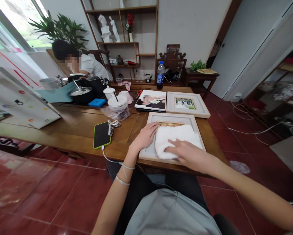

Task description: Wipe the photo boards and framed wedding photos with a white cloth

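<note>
A light wooden picture frame (pixel 150 151) lies flat at the near edge of the wooden table (pixel 75 125). A white cloth (pixel 175 137) covers most of its glass. My left hand (pixel 144 137) rests on the frame's left side with its fingers stretched out, touching the cloth's edge. My right hand (pixel 189 156) lies flat on the cloth's near part, fingers spread and pressing down. A strip of the photo shows above the cloth.
A second framed photo (pixel 187 104) and a photo album (pixel 151 100) lie behind. A phone in a green case (pixel 101 134) with a cable, a metal clip (pixel 112 125), a plastic tub (pixel 117 106), cups and tea ware stand to the left. Another person (pixel 73 62) sits at the far side.
</note>
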Available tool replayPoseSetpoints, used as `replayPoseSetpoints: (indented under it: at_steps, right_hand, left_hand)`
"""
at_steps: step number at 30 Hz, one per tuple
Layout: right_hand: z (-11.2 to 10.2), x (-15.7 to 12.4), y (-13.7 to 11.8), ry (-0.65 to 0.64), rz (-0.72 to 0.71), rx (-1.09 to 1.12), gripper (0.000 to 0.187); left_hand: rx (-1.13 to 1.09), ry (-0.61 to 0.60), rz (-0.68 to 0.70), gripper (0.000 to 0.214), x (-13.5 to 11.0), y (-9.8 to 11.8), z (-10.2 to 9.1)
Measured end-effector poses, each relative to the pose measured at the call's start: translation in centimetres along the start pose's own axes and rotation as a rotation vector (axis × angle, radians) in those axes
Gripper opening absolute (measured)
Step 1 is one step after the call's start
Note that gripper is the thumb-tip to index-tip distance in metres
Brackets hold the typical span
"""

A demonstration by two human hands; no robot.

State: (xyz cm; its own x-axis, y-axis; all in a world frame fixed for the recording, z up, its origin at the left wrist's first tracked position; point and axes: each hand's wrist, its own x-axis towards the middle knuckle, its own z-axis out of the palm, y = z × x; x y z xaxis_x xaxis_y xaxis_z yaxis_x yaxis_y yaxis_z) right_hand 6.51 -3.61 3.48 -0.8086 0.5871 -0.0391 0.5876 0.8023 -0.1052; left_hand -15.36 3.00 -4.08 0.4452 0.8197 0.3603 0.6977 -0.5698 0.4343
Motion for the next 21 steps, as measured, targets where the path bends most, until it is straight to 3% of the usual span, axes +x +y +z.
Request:
replayPoseSetpoints:
  at_steps: [4, 8, 15, 21]
  right_hand:
    - [-1.0, -2.5, -2.5, -0.047, -0.062, 0.096, 0.049]
    - [-0.3, -2.6, -2.3, 0.015, -0.06, 0.112, 0.052]
    - [2.4, 0.7, 1.4, 0.147, 0.01, -0.032, 0.052]
    - [1.9, 3.1, 5.4, 0.234, 0.126, -0.181, 0.052]
  left_hand:
    - [-0.002, 0.002, -0.002, 0.042, 0.0, 0.0, 0.0]
    - [-0.014, -0.004, -0.004, 0.042, 0.0, -0.2, 0.1]
    - [-0.03, -0.009, -0.017, 0.042, 0.0, -0.1, 0.0]
    - [-0.022, 0.011, 0.004, 0.042, 0.0, -0.2, 0.1]
